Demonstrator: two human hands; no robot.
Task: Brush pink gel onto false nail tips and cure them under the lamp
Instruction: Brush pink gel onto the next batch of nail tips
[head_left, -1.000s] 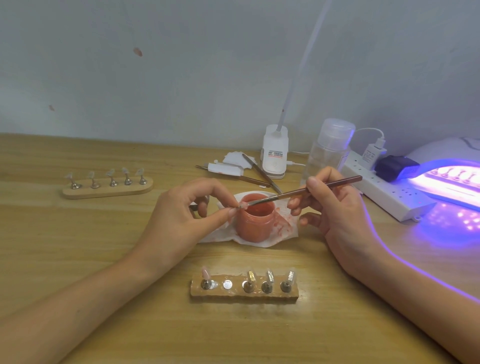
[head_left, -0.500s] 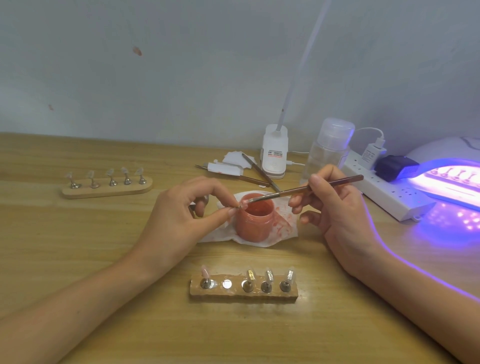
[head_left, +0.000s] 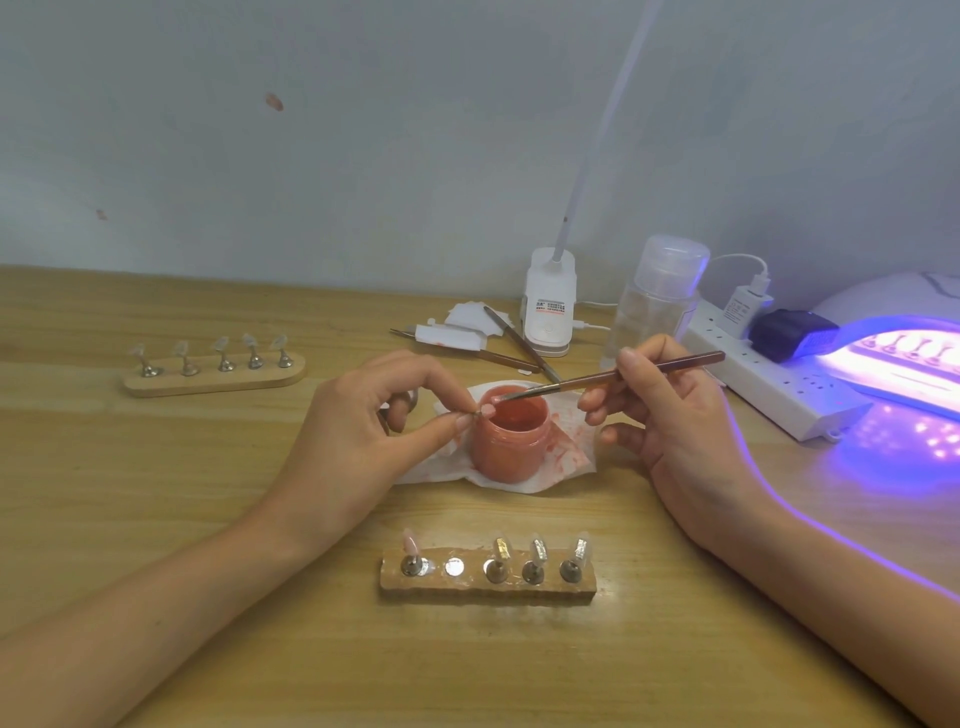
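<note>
Left hand (head_left: 358, 431) pinches a nail tip (head_left: 487, 410) by its base between thumb and forefinger, with the tip poking out just past the fingertips over the rim of the open gel jar (head_left: 511, 441). Right hand (head_left: 670, 415) grips the brush (head_left: 613, 379) like a pen, fingers curled round the shaft, and the bristles reach leftward from it to touch the tip. The jar stands on a stained tissue (head_left: 569, 460) between the two hands. Nearer the person than both wrists lies a holder (head_left: 488, 587) with four tips and one bare slot, second from its left; its leftmost tip looks pink. Beyond and left of the left hand sits a second holder (head_left: 213, 383) with five clear tips. Right of the right hand the lamp (head_left: 904, 358) glows violet. The step in hand looks like coating the second tip of the near row, so the task seems early. The next move calls for thin, even strokes under a steady pinch, then seating the tip in the bare slot without smearing wet gel.
</note>
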